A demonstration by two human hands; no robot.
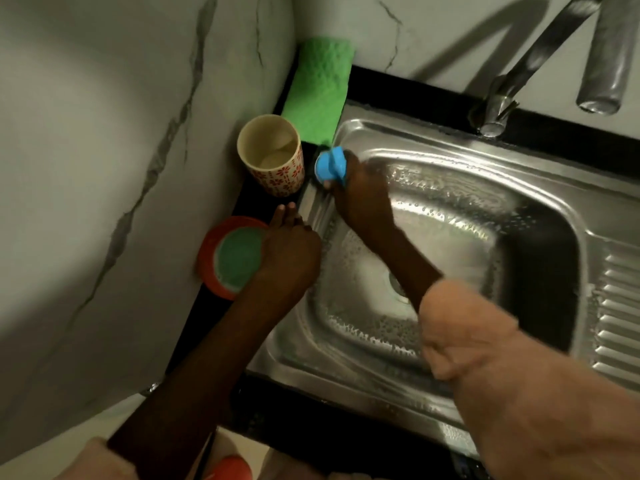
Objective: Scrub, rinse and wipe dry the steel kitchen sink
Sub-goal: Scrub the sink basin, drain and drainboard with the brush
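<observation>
The steel sink [540, 188] fills the right half of the view, its basin wet and beaded with drops around the drain [398, 289]. My right hand [360, 199] grips a blue-handled scrubber [331, 166] and holds it against the sink's far left rim corner. My left hand [291, 247] rests flat on the left rim with straight fingers pointing away from me, beside a round orange tub of green soap [230, 256]. A green cloth [320, 88] lies on the black counter behind the sink's corner.
A patterned cup [272, 155] stands on the narrow black counter strip between the cloth and the soap tub. The tap [502, 102] hangs over the sink's back edge. Marble wall closes the left side. A ribbed drainboard [620, 327] lies at the right.
</observation>
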